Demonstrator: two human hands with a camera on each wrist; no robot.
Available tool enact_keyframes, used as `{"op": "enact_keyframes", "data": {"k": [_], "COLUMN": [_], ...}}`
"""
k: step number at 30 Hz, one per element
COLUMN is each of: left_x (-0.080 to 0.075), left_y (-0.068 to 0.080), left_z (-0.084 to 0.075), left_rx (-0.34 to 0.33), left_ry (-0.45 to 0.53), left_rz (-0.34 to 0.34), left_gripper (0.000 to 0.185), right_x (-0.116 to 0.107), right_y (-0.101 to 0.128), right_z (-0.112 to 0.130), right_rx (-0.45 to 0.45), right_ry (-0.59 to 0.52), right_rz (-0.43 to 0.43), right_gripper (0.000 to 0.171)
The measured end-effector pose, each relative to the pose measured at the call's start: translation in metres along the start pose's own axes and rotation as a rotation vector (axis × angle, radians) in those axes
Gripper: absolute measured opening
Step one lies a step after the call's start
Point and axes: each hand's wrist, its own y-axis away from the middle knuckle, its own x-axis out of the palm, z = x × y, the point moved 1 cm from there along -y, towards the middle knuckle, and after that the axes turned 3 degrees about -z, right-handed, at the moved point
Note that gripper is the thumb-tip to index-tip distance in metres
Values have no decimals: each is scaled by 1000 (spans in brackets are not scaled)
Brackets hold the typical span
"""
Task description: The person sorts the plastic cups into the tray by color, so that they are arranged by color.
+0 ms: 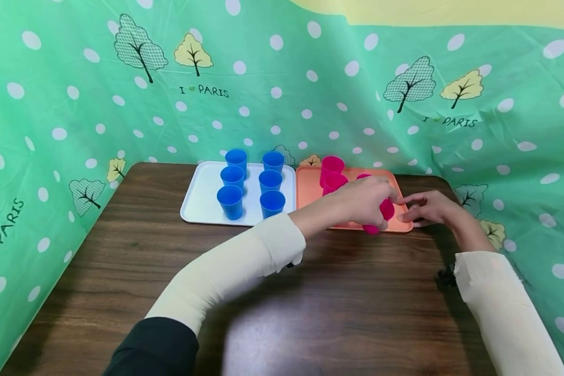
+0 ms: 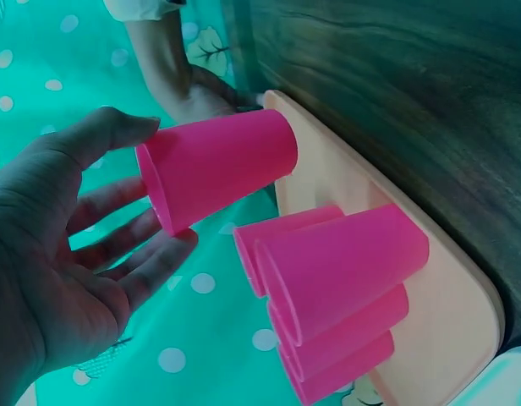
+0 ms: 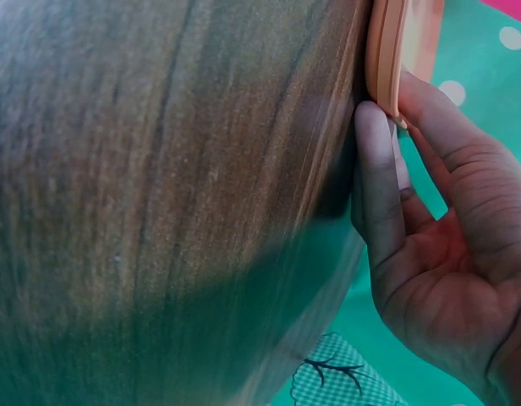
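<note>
My left hand reaches across to the orange tray and holds a pink cup tilted on its side just above it. In the left wrist view the thumb and fingers of the left hand pinch this pink cup near its rim. Other pink cups stand close together on the orange tray. My right hand lies at the tray's near right corner. Its fingers are straight against the tray's edge.
A white tray with several blue cups sits left of the orange one, both at the far side of the dark wooden table. Green spotted cloth walls in the table at back and sides.
</note>
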Motion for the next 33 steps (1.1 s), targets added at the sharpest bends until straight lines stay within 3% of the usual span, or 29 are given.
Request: {"op": "enact_keyframes", "data": {"k": [18, 33], "left_x": [21, 30], "left_y": [-25, -29], "left_z": [10, 12], "left_rx": [-77, -153], "left_ry": [-88, -89], "left_rz": [-29, -24], "left_gripper": [66, 74], "right_x": [1, 1], "right_y": [2, 0], "right_z": [2, 1], "right_rx": [18, 18], "right_ry": [9, 7], "right_rz": [-6, -6], "right_gripper": [76, 77]}}
